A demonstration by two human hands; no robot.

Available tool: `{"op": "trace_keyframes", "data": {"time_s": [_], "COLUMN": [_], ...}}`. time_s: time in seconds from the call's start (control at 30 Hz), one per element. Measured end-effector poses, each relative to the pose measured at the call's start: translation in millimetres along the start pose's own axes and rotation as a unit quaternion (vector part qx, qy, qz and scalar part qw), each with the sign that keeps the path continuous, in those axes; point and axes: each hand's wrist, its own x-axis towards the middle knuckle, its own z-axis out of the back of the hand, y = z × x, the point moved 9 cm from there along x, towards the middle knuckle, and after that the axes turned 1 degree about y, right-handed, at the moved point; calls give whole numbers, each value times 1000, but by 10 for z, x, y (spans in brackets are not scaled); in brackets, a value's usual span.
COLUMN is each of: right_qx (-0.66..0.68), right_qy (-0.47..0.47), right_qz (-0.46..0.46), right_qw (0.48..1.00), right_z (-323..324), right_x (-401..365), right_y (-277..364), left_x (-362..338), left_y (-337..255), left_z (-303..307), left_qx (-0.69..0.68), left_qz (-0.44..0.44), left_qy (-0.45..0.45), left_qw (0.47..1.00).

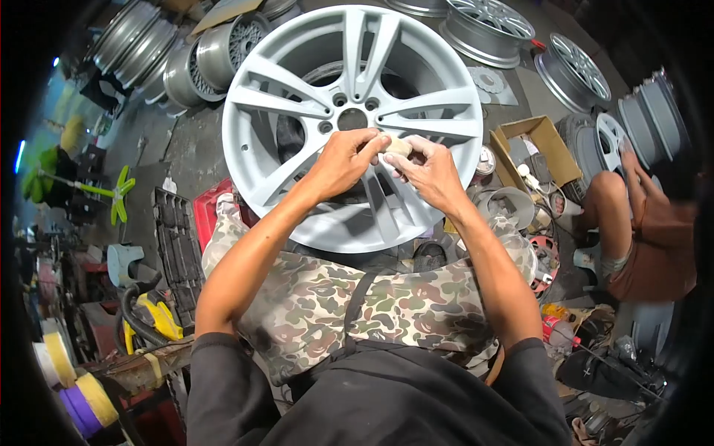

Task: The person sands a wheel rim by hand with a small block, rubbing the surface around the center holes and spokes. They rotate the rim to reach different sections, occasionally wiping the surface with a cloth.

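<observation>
A large wheel rim [245, 97] in pale grey, with paired spokes and a centre hole, lies face up in front of my knees. Over its lower spokes, just below the hub, my two hands meet. My right hand [431, 172] pinches a small pale beige folded piece [399, 146], like sandpaper or a pad, between thumb and fingers. My left hand [346, 160] is closed at the left end of the same piece, fingertips pressed together on its edge. Pale dust coats the fingers of my right hand.
Silver rims [216, 59] stand at the upper left, with another rim [487, 30] at the upper right. A cardboard box [556, 152] and a bucket [509, 207] sit to the right. Beyond them sits another person [654, 253]. A green fan [119, 195] stands left.
</observation>
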Motion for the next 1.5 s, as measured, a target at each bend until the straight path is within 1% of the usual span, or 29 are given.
{"op": "trace_keyframes", "data": {"time_s": [0.07,0.13,0.2,0.23,0.27,0.33,0.37,0.4,0.43,0.47,0.5,0.57,0.6,0.67,0.7,0.77,0.9,0.93,1.0,1.07,1.13,1.17,1.2,1.27,1.3,1.33,1.37,1.4,1.5], "right_qx": [-19,35,-13,-13,-14,-4,-24,-43,-99,-145,-208,-343,-372,-415,-417,-445,-489,-490,-510,-514,-515,-519,-518,-558,-584,-585,-575,-564,-540], "right_qy": [-1,-12,-1,-1,-3,0,-20,-39,-53,-46,-48,-66,-92,-102,-99,-114,-96,-91,-42,-30,-53,-52,-51,-35,-12,-6,20,41,-16], "right_qz": [26,-1,11,-11,-35,-60,-79,-97,-79,-96,-83,-43,-12,3,1,83,28,30,-17,-20,40,47,49,54,22,25,-11,-49,43], "right_qw": [999,999,1000,1000,999,998,996,994,991,984,973,936,924,904,904,884,867,866,859,857,854,852,853,828,812,811,818,824,840], "right_z": [-59,-89,-129,-147,-157,-152,-89,-47,-42,-46,-64,-149,-242,-402,-466,-597,-526,-493,-461,-491,-610,-648,-642,-603,-594,-567,-498,-443,-574], "right_x": [29,52,66,58,49,61,58,52,41,1,-45,-153,-205,-178,-102,91,-67,-158,-295,-179,66,154,131,6,-93,-108,-122,-150,219], "right_y": [-53,-181,-222,-269,-316,-376,-436,-502,-527,-643,-708,-656,-568,-460,-470,-333,-398,-422,-489,-470,-356,-341,-380,-456,-442,-406,-459,-523,-155], "left_x": [-27,-74,-110,-99,-92,-84,-60,-40,-9,20,54,53,34,23,34,46,-23,-68,-142,-135,-142,-161,-180,-255,-269,-283,-319,-322,-319], "left_y": [35,172,189,239,266,196,220,248,267,287,301,320,315,322,349,380,402,388,371,425,431,426,419,386,385,411,412,430,439], "left_z": [30,52,26,-33,-29,9,68,166,310,454,606,901,1037,1199,1254,1328,1444,1523,1619,1699,1699,1686,1703,1758,1815,1850,1906,1922,1926], "left_qx": [72,119,117,118,109,204,237,229,240,251,242,226,222,205,217,232,212,217,217,235,235,234,233,234,244,252,257,256,277], "left_qz": [-47,-55,-93,-80,-77,-89,-53,-50,-57,-64,-55,-51,-53,-43,-31,-21,-31,-42,-51,-23,-34,-30,-26,-26,-19,-12,-37,-38,4], "left_qy": [18,26,19,43,36,33,53,45,9,-26,-40,-86,-115,-123,-131,-140,-158,-187,-215,-210,-222,-217,-216,-227,-235,-240,-277,-276,-264], "left_qw": [996,991,989,989,990,974,969,971,969,965,968,969,967,970,967,962,964,957,951,949,946,947,948,945,941,937,925,926,924]}}
